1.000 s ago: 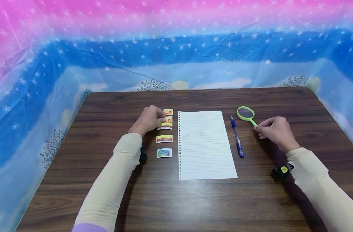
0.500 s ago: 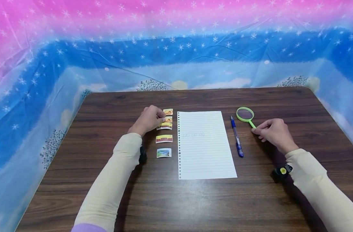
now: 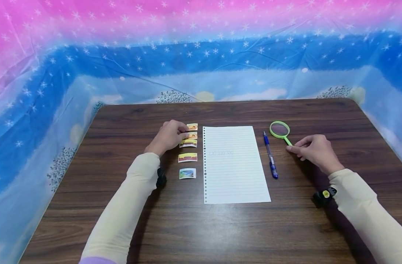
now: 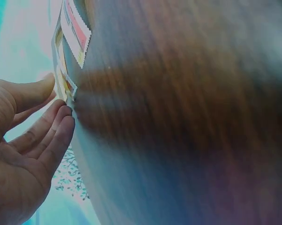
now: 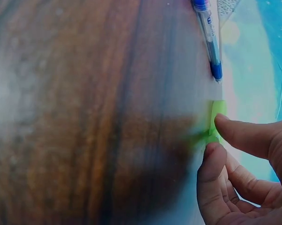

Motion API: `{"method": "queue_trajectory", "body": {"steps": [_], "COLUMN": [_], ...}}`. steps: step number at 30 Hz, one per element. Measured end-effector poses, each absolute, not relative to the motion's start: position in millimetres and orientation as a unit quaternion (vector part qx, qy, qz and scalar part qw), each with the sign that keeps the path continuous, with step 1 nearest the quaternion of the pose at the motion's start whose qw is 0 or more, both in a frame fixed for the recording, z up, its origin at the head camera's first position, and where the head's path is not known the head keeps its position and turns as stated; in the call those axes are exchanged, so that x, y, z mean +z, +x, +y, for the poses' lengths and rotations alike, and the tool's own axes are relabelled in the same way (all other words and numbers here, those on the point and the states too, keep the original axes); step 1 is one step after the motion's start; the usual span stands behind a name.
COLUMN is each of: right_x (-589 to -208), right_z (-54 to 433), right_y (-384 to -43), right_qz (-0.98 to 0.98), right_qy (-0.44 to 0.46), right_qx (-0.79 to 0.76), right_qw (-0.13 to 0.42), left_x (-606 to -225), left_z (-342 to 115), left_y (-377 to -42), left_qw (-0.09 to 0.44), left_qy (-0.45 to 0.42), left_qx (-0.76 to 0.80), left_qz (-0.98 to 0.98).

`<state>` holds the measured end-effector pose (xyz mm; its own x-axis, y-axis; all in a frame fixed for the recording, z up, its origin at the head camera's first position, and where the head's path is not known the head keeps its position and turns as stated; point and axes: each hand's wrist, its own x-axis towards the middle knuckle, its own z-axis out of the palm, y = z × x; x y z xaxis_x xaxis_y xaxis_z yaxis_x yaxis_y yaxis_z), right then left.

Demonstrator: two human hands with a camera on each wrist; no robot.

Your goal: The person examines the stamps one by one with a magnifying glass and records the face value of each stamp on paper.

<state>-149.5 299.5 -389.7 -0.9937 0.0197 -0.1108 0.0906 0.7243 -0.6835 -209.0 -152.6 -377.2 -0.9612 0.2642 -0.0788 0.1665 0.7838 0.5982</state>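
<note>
Several postage stamps with perforated edges lie in a column on the brown table. My left hand (image 3: 167, 136) reaches over the far end of the column, its fingertips right at the top stamp (image 3: 193, 127) and the orange stamp (image 3: 191, 135) below it. That orange stamp overlaps a yellow and red stamp (image 3: 188, 143). In the left wrist view, the fingers are fairly straight beside the stamp edges (image 4: 77, 35). At the right, my right hand (image 3: 314, 152) pinches the handle end of a green magnifying glass (image 3: 279, 129) between thumb and fingers; its handle (image 5: 218, 111) shows in the right wrist view.
A ruled sheet (image 3: 235, 176) with faint handwritten numbers lies mid-table. Right of it is a blue pen (image 3: 270, 156). Nearer along the stamp column are another yellow and red stamp (image 3: 188, 157) and a landscape stamp (image 3: 187, 173). A snowflake-patterned cloth (image 3: 201, 55) hangs behind the table.
Almost nothing differs. The right fingertips have shifted slightly at the end of the magnifying glass handle; the left hand stays at the far stamps.
</note>
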Motion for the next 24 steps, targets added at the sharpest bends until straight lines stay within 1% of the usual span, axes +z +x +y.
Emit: {"method": "queue_trajectory", "body": {"steps": [5, 11, 19, 24], "right_x": [-386, -381, -375, -375], "right_z": [298, 290, 275, 266], "right_y": [-149, -148, -145, -142], "right_qz": [0.927, 0.926, 0.928, 0.928], "right_qy": [0.026, 0.009, -0.019, -0.036], "right_qx": [-0.372, -0.374, -0.369, -0.367], "right_qw": [0.044, 0.038, 0.042, 0.049], "left_x": [-374, -363, -355, -356], "left_z": [-153, -148, -134, -124], "left_y": [-204, -189, -170, -159], "left_qw": [0.073, 0.07, 0.057, 0.067], "left_qy": [0.126, 0.14, 0.199, 0.232], "left_qx": [0.303, 0.282, 0.265, 0.249], "left_qz": [0.942, 0.946, 0.942, 0.938]}}
